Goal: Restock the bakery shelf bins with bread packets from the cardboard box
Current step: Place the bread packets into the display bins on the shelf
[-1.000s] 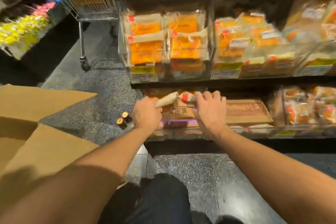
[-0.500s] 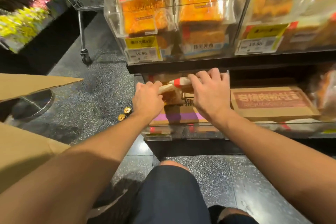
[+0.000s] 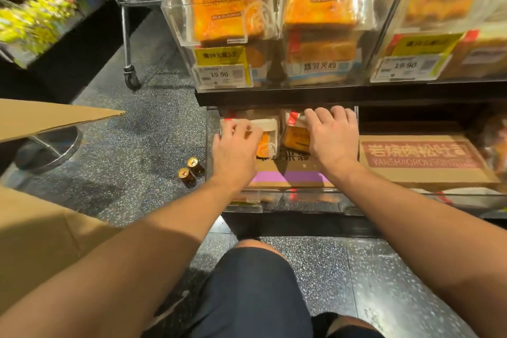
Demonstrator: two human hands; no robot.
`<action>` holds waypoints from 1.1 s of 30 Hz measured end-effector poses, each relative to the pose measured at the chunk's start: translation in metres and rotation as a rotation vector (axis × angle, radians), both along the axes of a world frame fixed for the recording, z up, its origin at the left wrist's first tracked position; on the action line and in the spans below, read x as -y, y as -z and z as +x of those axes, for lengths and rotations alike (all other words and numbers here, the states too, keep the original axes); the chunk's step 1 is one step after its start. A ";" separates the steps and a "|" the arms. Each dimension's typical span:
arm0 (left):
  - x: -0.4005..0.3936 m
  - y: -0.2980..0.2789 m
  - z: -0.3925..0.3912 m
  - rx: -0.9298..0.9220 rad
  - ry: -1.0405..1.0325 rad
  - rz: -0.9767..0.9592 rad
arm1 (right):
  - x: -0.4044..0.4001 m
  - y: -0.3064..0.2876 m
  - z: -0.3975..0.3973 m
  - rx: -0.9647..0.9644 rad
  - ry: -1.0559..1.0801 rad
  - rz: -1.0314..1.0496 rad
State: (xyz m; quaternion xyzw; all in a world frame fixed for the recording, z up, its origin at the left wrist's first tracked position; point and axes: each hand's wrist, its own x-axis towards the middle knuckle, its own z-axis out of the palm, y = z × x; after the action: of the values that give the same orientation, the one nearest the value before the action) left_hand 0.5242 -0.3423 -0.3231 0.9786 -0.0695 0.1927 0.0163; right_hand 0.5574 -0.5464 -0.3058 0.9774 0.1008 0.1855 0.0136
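Two bread packets (image 3: 267, 134) stand side by side in the lower shelf bin (image 3: 288, 200), cardboard box (image 3: 41, 228) on the floor to its left.

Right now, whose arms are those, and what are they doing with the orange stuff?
The arms belong to a person wearing a camera on their head, so you see what they see, looking down. They crouch at a shop shelf. The left hand and the right hand each rest on a bread packet: the left packet and the right packet, standing in the low clear bin. Whether the fingers grip is hard to tell. More bread fills the upper bins. The cardboard box sits on the left, with two small cans on the floor.
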 end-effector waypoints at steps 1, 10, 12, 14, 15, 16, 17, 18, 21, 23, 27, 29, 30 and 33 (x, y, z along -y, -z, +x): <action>0.004 0.002 -0.001 -0.010 -0.009 -0.001 | -0.001 0.001 0.000 -0.002 0.002 -0.013; 0.015 0.004 -0.007 -0.217 -0.046 -0.124 | -0.014 0.008 -0.030 -0.269 0.049 0.168; 0.014 0.006 -0.005 -0.227 -0.015 -0.151 | -0.015 0.008 -0.029 -0.313 0.074 0.189; 0.013 0.008 -0.003 -0.232 0.001 -0.168 | -0.015 0.009 -0.028 -0.322 0.064 0.191; 0.013 0.009 -0.003 -0.230 0.003 -0.174 | -0.016 0.009 -0.027 -0.326 0.051 0.182; 0.013 0.009 -0.002 -0.228 0.002 -0.180 | -0.017 0.009 -0.026 -0.324 0.038 0.175; 0.013 0.010 -0.002 -0.226 0.001 -0.186 | -0.018 0.009 -0.024 -0.316 0.023 0.172; 0.013 0.011 -0.002 -0.225 0.000 -0.192 | -0.019 0.009 -0.021 -0.306 0.006 0.170; 0.013 0.012 -0.003 -0.218 0.009 -0.228 | -0.019 0.008 -0.015 -0.331 0.001 0.212; 0.013 0.012 -0.003 -0.233 0.010 -0.255 | -0.018 0.008 -0.015 -0.369 0.018 0.213; 0.012 0.011 -0.004 -0.260 -0.007 -0.286 | -0.017 0.009 -0.015 -0.339 0.023 0.173; 0.011 0.012 -0.003 -0.255 -0.009 -0.289 | -0.018 0.011 -0.015 -0.237 0.016 0.150; 0.011 0.012 -0.003 -0.253 -0.005 -0.290 | -0.018 0.012 -0.016 -0.199 0.006 0.144; 0.011 0.013 -0.003 -0.249 0.001 -0.293 | -0.019 0.014 -0.015 -0.178 -0.012 0.171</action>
State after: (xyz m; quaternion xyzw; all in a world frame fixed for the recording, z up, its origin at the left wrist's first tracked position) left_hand 0.5216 -0.3532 -0.3358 0.9820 -0.0386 0.0784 0.1674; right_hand 0.5420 -0.5277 -0.3200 0.9870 0.0912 0.1061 -0.0797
